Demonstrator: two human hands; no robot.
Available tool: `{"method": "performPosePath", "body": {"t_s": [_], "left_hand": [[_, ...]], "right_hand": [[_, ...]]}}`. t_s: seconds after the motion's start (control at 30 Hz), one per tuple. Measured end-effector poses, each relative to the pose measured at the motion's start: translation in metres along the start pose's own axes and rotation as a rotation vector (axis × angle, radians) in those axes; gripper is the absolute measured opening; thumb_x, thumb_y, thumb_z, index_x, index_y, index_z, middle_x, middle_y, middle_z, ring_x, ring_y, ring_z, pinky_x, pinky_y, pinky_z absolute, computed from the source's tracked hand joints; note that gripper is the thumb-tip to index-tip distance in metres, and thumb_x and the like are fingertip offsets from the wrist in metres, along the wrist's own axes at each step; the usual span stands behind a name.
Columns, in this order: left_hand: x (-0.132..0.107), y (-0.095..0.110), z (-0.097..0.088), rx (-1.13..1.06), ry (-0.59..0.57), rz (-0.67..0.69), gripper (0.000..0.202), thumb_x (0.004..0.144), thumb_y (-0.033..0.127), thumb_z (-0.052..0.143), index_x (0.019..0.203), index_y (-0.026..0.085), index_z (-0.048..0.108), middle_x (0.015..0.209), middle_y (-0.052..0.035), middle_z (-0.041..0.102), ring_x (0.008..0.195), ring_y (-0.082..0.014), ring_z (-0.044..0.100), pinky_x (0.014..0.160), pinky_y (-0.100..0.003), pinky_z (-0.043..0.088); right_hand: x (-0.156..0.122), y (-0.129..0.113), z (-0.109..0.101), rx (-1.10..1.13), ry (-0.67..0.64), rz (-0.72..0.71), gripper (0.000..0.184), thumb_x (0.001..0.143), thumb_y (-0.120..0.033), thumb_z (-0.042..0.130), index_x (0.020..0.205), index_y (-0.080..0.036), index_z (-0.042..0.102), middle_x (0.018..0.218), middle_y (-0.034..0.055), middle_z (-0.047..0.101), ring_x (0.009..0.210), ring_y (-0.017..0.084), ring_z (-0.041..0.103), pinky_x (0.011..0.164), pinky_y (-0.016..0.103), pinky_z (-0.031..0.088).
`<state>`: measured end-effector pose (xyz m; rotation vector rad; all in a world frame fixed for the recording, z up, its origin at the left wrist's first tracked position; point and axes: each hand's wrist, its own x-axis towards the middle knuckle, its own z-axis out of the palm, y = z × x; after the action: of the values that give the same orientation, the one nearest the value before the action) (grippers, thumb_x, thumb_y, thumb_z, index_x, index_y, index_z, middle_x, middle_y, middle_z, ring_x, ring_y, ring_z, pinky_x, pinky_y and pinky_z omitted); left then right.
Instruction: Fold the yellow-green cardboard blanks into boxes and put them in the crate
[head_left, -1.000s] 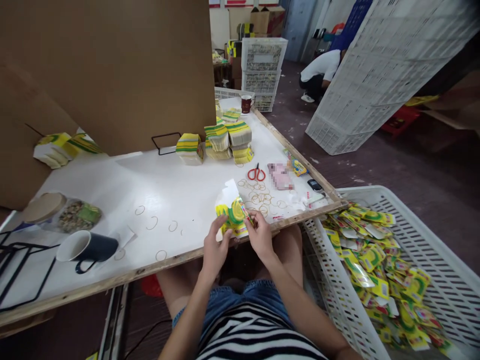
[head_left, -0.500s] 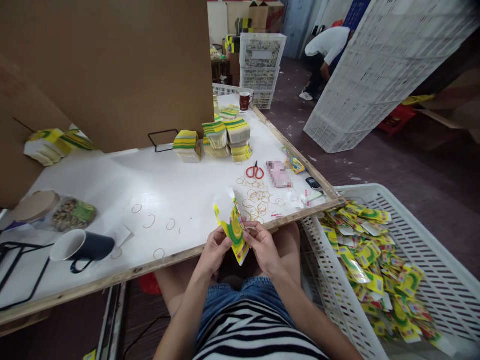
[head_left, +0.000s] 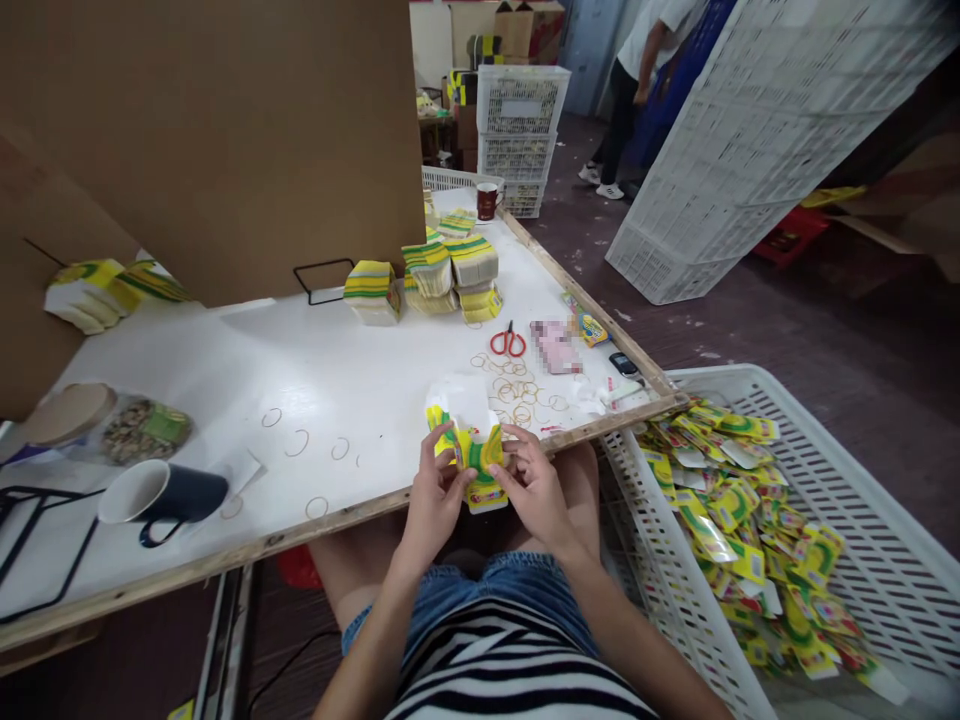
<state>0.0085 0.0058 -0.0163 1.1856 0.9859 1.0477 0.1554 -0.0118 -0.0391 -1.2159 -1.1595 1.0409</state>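
Between my two hands, over the table's front edge, is a yellow and green printed card box (head_left: 480, 455), partly unfolded with white inner flaps on its far side. My left hand (head_left: 439, 485) grips its left side, thumb near the middle. My right hand (head_left: 531, 485) pinches the right side with thumb and fingers. Loose rubber bands (head_left: 517, 392) lie on the white table just beyond the box. Red-handled scissors (head_left: 508, 341) rest behind them. Bundled stacks of flat yellow-green card boxes (head_left: 427, 270) stand farther back.
A white plastic crate (head_left: 885, 545) full of yellow card boxes (head_left: 750, 530) sits at my right. A dark mug (head_left: 184, 493) lies tipped at the table's left, near a bag of nuts (head_left: 142, 430). Tall stacked crates (head_left: 750, 150) and a person (head_left: 637, 80) are beyond.
The card box has turned from edge-on to face me and opened wider, its white flaps now showing. My hands moved slightly apart around it. The person behind has straightened up.
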Motion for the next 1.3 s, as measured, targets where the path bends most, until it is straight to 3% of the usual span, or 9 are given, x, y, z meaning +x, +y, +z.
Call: {"method": "performPosePath", "body": {"t_s": [0.17,0.33,0.43,0.53,0.63,0.73,0.9,1.1,1.3], "left_hand": [[-0.003,0.016,-0.009,-0.104,-0.219,-0.092,0.055,0.081,0.029,0.066,0.129,0.023,0.040,0.103,-0.0077,0.068,0.088,-0.0204,0.068,0.077,-0.031,0.054],[-0.005,0.018,-0.009,-0.157,-0.273,-0.171,0.041,0.074,0.023,0.074,0.107,0.020,0.050,0.085,-0.0033,0.071,0.071,-0.0164,0.068,0.070,-0.028,0.054],[-0.004,0.012,-0.007,-0.187,-0.262,-0.164,0.055,0.073,0.024,0.075,0.120,0.023,0.045,0.094,-0.0066,0.071,0.079,-0.0202,0.070,0.070,-0.029,0.055],[-0.001,0.007,-0.007,-0.195,-0.266,-0.168,0.075,0.074,0.026,0.074,0.137,0.026,0.033,0.103,-0.0105,0.070,0.087,-0.0243,0.070,0.072,-0.031,0.055],[0.001,0.006,-0.007,-0.127,-0.259,-0.154,0.062,0.075,0.027,0.073,0.130,0.021,0.045,0.103,-0.0103,0.070,0.089,-0.0241,0.069,0.075,-0.032,0.055],[0.002,0.006,-0.006,-0.006,-0.191,-0.130,0.046,0.077,0.027,0.069,0.120,0.018,0.054,0.104,-0.0084,0.070,0.083,-0.0204,0.068,0.073,-0.030,0.054],[0.001,0.002,-0.001,0.081,-0.143,-0.079,0.044,0.080,0.025,0.064,0.123,0.020,0.055,0.116,-0.0087,0.066,0.087,-0.0199,0.068,0.076,-0.030,0.054],[0.002,0.007,-0.003,-0.025,-0.220,-0.096,0.048,0.080,0.027,0.066,0.126,0.019,0.052,0.114,-0.0113,0.068,0.096,-0.0227,0.067,0.084,-0.034,0.053],[0.002,0.007,0.004,-0.093,-0.158,-0.118,0.050,0.073,0.026,0.074,0.118,0.019,0.055,0.103,-0.0088,0.072,0.084,-0.0220,0.069,0.075,-0.032,0.055]], "right_hand": [[0.004,-0.016,-0.019,0.087,-0.227,-0.004,0.043,0.086,-0.033,0.059,0.126,-0.025,0.047,0.096,0.0038,0.062,0.076,0.015,0.062,0.070,0.027,0.052],[0.012,-0.029,-0.031,-0.037,-0.315,-0.020,0.017,0.088,-0.036,0.054,0.095,-0.021,0.058,0.077,0.0005,0.059,0.070,0.015,0.058,0.064,0.025,0.047],[0.015,-0.028,-0.029,-0.110,-0.274,-0.069,0.020,0.088,-0.036,0.054,0.079,-0.019,0.059,0.074,0.0012,0.058,0.070,0.015,0.055,0.064,0.026,0.046],[0.016,-0.025,-0.024,-0.035,-0.163,-0.071,0.021,0.087,-0.036,0.057,0.102,-0.022,0.060,0.083,0.0018,0.061,0.074,0.016,0.058,0.068,0.027,0.048],[0.016,-0.025,-0.025,-0.038,-0.111,-0.085,0.032,0.088,-0.038,0.056,0.117,-0.025,0.058,0.090,0.0039,0.064,0.082,0.018,0.060,0.077,0.033,0.049],[0.018,-0.029,-0.032,-0.179,-0.132,-0.143,0.031,0.092,-0.042,0.048,0.095,-0.022,0.071,0.097,0.0080,0.065,0.096,0.022,0.057,0.086,0.037,0.046],[0.019,-0.033,-0.035,-0.207,-0.302,0.055,0.031,0.083,-0.030,0.060,0.113,-0.021,0.061,0.076,-0.0003,0.064,0.065,0.015,0.056,0.060,0.025,0.044],[0.016,-0.028,-0.023,-0.379,-0.198,0.025,0.028,0.081,-0.025,0.060,0.108,-0.020,0.056,0.049,-0.0096,0.044,0.047,0.012,0.042,0.048,0.021,0.032],[0.012,-0.012,-0.024,-0.239,-0.088,-0.043,0.025,0.084,-0.037,0.060,0.102,-0.020,0.063,0.072,0.0006,0.064,0.062,0.015,0.056,0.058,0.024,0.045]]}}
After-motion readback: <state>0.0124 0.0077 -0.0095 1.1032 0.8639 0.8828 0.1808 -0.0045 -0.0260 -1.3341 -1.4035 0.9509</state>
